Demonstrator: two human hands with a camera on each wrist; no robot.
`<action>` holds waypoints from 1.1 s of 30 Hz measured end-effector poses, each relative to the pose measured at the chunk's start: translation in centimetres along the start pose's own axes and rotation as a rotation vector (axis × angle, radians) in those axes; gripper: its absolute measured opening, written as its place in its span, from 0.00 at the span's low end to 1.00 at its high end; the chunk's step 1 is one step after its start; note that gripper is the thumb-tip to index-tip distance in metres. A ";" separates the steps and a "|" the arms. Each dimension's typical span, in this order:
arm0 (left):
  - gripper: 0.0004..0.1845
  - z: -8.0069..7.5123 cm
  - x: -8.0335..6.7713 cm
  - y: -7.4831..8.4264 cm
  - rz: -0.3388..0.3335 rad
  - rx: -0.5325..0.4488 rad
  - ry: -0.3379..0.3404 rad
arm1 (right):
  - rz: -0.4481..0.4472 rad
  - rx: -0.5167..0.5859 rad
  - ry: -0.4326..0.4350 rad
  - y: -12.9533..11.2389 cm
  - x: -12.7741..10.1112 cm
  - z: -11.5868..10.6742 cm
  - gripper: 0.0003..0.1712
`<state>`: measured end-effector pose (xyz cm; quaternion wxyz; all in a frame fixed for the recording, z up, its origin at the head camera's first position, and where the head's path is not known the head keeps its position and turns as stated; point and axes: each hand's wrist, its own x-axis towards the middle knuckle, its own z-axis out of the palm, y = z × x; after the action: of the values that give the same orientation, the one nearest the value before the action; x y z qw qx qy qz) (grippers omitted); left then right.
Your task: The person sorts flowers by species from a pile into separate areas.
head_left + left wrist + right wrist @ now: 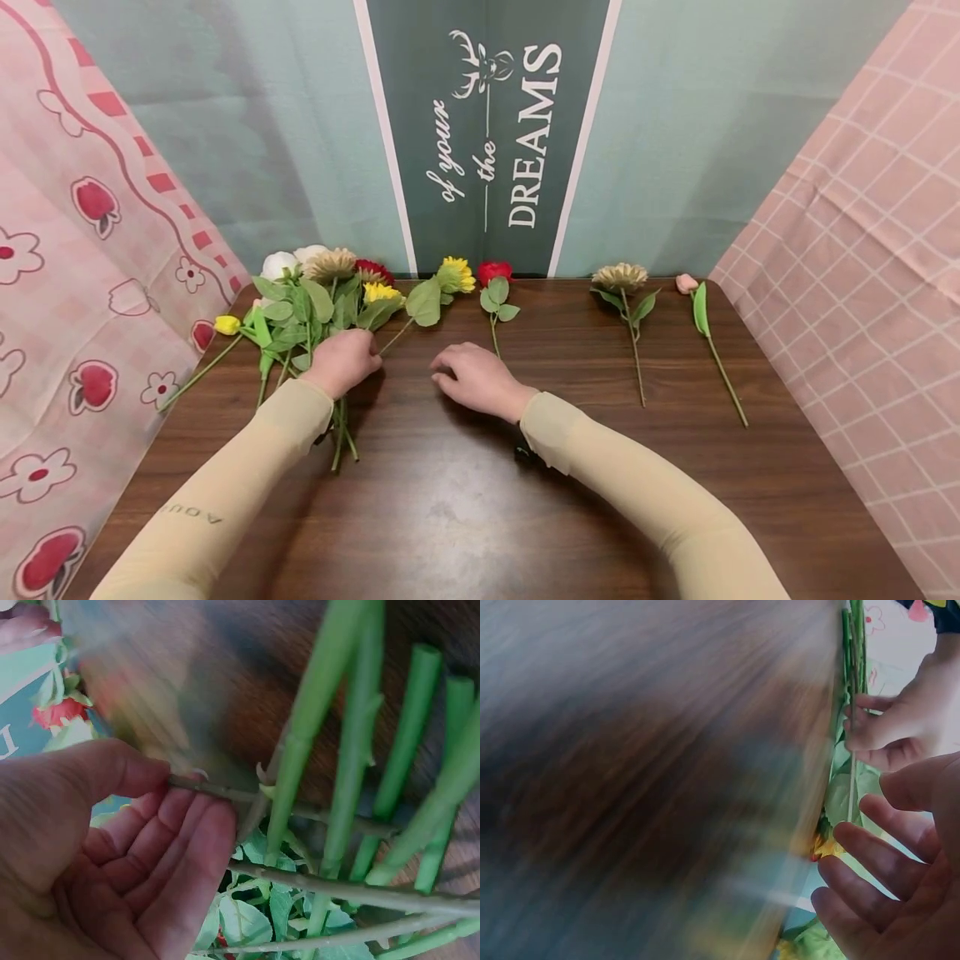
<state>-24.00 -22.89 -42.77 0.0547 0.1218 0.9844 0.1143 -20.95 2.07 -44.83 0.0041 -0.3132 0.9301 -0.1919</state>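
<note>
On the dark wooden table (465,500), the left hand (342,361) pinches a stem (315,814) to gather the bunch (315,300) (at ten o'clock); the right hand (476,379) is loosely open.

Red rose (494,272), beige flower (620,276), pink bud (686,283)
</note>
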 end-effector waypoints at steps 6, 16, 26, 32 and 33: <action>0.05 -0.6 -0.4 0.4 0.037 -0.116 -0.026 | 0.021 0.037 0.041 0.8 -0.5 -0.6 0.12; 0.10 -2.0 -1.4 3.3 0.049 -0.644 -0.113 | 0.141 0.249 0.197 2.9 -2.2 -3.1 0.12; 0.10 0.9 -2.2 10.6 0.046 -1.135 -0.109 | 0.318 1.026 0.328 4.8 -3.4 -5.6 0.19; 0.12 2.2 -2.5 13.9 0.087 -1.175 -0.117 | 0.341 1.217 0.365 4.3 -4.6 -6.7 0.21; 0.12 2.4 -2.5 14.3 0.094 -1.179 -0.121 | 0.349 1.225 0.374 4.3 -4.8 -6.8 0.20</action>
<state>-18.01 -9.51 -41.52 0.1640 0.1207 0.7435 0.6370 -20.44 10.41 -40.66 0.0510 -0.0607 0.6750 -0.7335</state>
